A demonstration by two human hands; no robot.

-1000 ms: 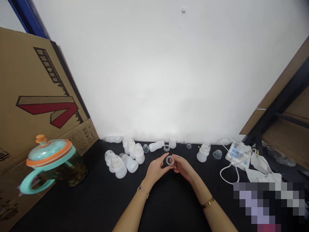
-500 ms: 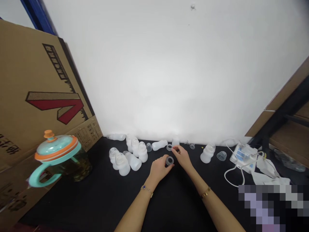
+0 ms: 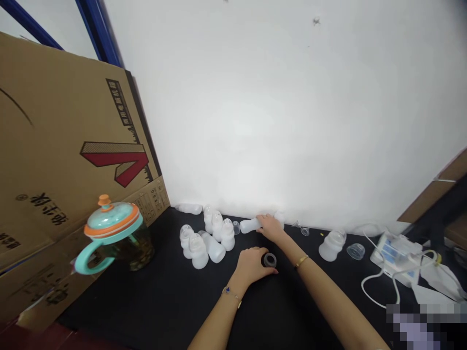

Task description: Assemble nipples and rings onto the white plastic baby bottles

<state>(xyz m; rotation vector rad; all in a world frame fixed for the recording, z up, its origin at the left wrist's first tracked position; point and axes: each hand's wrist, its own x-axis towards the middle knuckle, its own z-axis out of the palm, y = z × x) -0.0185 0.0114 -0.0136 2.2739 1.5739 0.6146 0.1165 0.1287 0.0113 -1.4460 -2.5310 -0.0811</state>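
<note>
On the black tabletop (image 3: 156, 296), my left hand (image 3: 251, 265) has its thumb and index finger around a clear-grey bottle collar ring (image 3: 270, 260). Farther back, near the wall, my right hand (image 3: 272, 227) is closed over the right end of a white baby bottle (image 3: 249, 225) lying on its side. That end is hidden under the fingers. Just left of this bottle is a small clear cap (image 3: 236, 227). Behind my right hand, another white bottle (image 3: 280, 218) is partly covered. Several white bottles with clear caps (image 3: 199, 250) stand to the left, with one more bottle (image 3: 215, 249) lying among them.
A teal-and-orange lidded jug (image 3: 116, 238) stands at the left before a large cardboard box (image 3: 73, 121). To the right are a capped bottle (image 3: 331, 245), a clear cap (image 3: 355, 251), small clear parts (image 3: 304, 231) and a white device with cables (image 3: 396, 255). The white wall (image 3: 248, 121) closes off the back.
My right hand has moved from beside the collar rings onto the lying bottle. My left hand keeps its ring. The whole view has shifted, so things appear farther right.
</note>
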